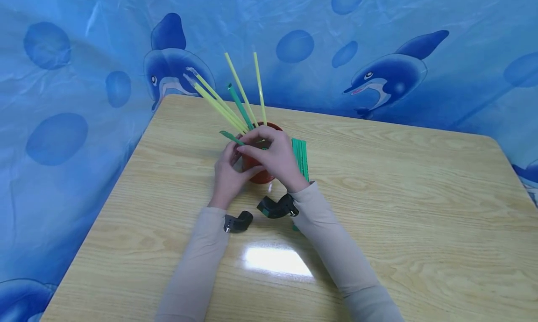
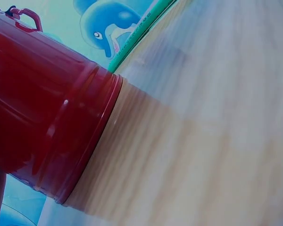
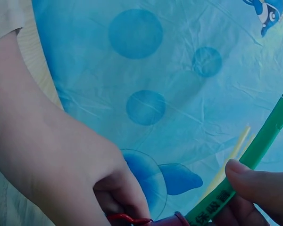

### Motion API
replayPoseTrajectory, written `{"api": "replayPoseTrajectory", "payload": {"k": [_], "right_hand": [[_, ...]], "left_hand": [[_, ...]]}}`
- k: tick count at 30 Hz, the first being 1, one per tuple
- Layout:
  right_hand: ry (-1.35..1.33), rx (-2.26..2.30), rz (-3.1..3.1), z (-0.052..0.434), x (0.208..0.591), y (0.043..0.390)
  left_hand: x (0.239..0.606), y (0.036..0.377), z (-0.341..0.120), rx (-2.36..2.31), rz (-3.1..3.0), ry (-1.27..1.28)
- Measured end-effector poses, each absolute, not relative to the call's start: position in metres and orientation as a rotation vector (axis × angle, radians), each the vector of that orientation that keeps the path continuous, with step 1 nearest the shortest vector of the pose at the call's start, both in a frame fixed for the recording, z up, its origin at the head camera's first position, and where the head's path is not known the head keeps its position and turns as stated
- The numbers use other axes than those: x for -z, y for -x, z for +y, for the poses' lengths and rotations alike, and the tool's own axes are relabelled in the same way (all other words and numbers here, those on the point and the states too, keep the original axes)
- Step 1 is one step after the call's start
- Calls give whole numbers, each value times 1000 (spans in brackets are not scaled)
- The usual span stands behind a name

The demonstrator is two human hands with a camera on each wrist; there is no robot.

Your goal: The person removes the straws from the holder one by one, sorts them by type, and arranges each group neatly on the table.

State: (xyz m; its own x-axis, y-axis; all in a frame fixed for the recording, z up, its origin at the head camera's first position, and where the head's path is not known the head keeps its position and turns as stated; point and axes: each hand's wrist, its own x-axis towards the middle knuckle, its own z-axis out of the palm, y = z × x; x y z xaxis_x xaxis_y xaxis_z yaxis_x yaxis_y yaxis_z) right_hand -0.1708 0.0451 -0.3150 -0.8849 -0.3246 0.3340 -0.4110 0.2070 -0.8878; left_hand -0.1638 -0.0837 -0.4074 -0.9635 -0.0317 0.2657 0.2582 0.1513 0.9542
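Where the head camera looks down on the wooden table [image 1: 378, 210], a red cup [image 1: 257, 170] stands near the middle of the far half, closer to the far edge than to the near one. The left hand [image 1: 229, 172] wraps around the cup's left side, fingers curled against its wall. The right hand [image 1: 275, 156] sits over the rim and pinches a green wrapped straw [image 1: 231, 137] that juts out to the left. Yellow straws [image 1: 235, 100] and another green one lean out of the cup toward the far left corner. A bundle of green straws [image 1: 300, 156] lies flat on the table just right of the right hand.

In the left wrist view, the cup's red wall [image 2: 47, 117] fills the left side, its base ring resting on the wood; the hand's grip itself is hardly visible.

In the right wrist view, the thumb [image 3: 259, 181] presses on the green wrapped straw [image 3: 254, 155], which bears printed characters, while the left hand [image 3: 61, 160] holds the cup's rim [image 3: 155, 220] below.
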Motion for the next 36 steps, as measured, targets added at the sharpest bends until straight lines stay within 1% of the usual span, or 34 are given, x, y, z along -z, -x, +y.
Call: {"api": "replayPoseTrajectory", "payload": {"k": [9, 29, 36], "right_hand": [[-667, -1946, -2313, 51, 309, 170], [-540, -2003, -2094, 72, 286, 163], [-535, -2019, -1989, 80, 278, 159]], "left_hand": [[409, 164, -83, 1880, -2232, 176], [408, 165, -83, 1875, -2226, 188], [409, 166, -83, 1860, -2231, 198]]}}
